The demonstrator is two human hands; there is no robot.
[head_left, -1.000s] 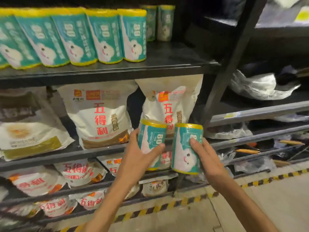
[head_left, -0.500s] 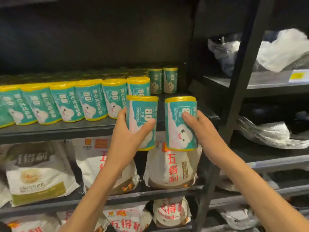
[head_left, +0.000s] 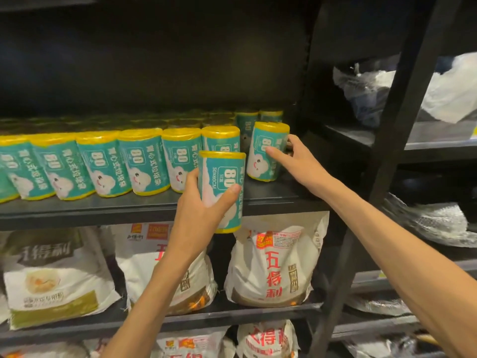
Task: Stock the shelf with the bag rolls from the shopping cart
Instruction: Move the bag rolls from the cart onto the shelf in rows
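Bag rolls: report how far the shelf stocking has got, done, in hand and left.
Done: a front row of rolls stands along the shelf, with more behind. In hand: the right hand sets a roll at the row's right end; whether it rests on the shelf is unclear. Left: the left hand holds another roll in front of the shelf edge. The cart is out of view.

dim black metal racking (head_left: 413, 81), flour sacks (head_left: 273, 264)

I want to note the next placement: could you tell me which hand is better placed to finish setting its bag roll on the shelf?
The right hand: its roll is already at the shelf, ending the row. The left hand holds its roll before the edge.
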